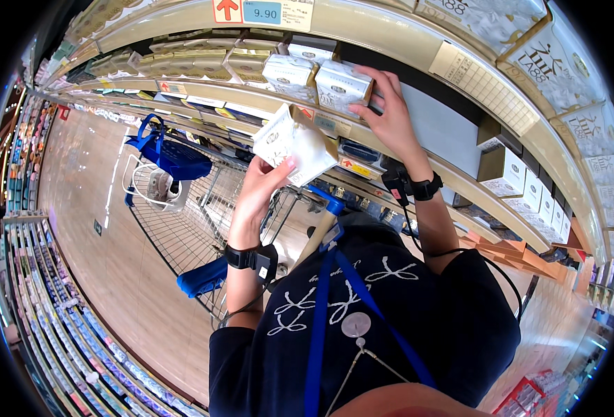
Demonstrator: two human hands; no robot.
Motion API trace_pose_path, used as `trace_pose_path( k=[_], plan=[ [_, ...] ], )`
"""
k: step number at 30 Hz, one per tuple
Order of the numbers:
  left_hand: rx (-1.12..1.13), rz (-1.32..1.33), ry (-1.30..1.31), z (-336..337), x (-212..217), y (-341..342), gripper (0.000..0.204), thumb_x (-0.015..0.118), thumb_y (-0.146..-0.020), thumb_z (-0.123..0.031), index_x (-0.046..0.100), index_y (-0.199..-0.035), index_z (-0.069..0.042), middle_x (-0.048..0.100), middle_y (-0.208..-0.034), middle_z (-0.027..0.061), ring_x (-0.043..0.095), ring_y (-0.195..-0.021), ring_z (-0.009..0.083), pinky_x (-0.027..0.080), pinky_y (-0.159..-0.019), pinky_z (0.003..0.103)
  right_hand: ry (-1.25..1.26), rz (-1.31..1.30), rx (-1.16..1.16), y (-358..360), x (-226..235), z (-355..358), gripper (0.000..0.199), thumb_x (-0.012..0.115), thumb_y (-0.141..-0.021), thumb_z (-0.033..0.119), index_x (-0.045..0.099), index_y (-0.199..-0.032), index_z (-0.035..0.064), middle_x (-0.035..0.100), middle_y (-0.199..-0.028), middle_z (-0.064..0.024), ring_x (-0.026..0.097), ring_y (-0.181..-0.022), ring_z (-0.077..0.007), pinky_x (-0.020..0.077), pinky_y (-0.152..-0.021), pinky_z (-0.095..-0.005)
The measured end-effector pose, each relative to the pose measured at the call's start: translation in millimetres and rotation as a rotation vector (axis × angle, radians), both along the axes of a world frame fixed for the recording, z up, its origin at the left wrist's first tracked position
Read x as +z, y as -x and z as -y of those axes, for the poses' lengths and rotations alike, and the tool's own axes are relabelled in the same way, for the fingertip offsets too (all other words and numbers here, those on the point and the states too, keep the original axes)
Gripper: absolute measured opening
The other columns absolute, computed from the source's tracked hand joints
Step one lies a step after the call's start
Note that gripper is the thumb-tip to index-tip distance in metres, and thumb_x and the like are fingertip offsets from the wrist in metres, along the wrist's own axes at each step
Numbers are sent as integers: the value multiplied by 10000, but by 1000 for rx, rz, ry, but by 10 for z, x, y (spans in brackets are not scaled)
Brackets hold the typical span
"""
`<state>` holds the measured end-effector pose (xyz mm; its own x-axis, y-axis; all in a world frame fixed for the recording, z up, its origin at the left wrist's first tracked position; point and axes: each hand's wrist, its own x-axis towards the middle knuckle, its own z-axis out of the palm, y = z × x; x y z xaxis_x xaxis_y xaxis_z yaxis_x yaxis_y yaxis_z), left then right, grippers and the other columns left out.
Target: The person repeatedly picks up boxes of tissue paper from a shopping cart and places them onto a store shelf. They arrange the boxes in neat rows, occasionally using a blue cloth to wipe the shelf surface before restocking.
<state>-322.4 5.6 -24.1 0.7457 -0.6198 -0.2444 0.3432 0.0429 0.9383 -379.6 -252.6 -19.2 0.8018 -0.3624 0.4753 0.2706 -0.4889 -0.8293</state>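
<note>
My left hand (257, 186) is closed on the lower edge of a white box (294, 147) with gold sides, holding it tilted in front of the shelf. Glare washes out part of its face. Farther right, my right hand (390, 115) grips the right side of another white box (343, 87) on the shelf, its thumb at the front and fingers over the top. A similar white box (289, 75) stands just left of that one, and one more (312, 48) sits behind.
Gold boxes (203, 66) line the shelf at left; white boxes (505, 172) stand farther right. An upper shelf edge (369, 36) carries price labels. Below, a wire shopping cart (182, 229) holds a blue bag (175, 158) and a white bag (164, 190). Another stocked shelf (77, 347) runs along the left.
</note>
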Motion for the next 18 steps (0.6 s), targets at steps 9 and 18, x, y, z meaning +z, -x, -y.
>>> trace_pose_path(
  k=[9,18],
  plan=[
    [-350,-100,-15,355,198,35,639,532,-921,-469,482,-1215,96,646,-1026,141,677,-834,165,565,-641,230,283,14,320,612,391,-166,882,812,-557,496,542,-1291,87,437,-1373,-113,382,-1299,-312,301,-1083,-442],
    [-656,-246,109,856,236,60,669,305,-984,-515,497,-1188,93,666,-994,194,671,-650,177,579,-565,225,-112,-26,190,1014,122,74,629,551,-881,450,441,-1287,-16,484,-1223,-129,522,-1102,-251,455,-905,-316]
  ],
)
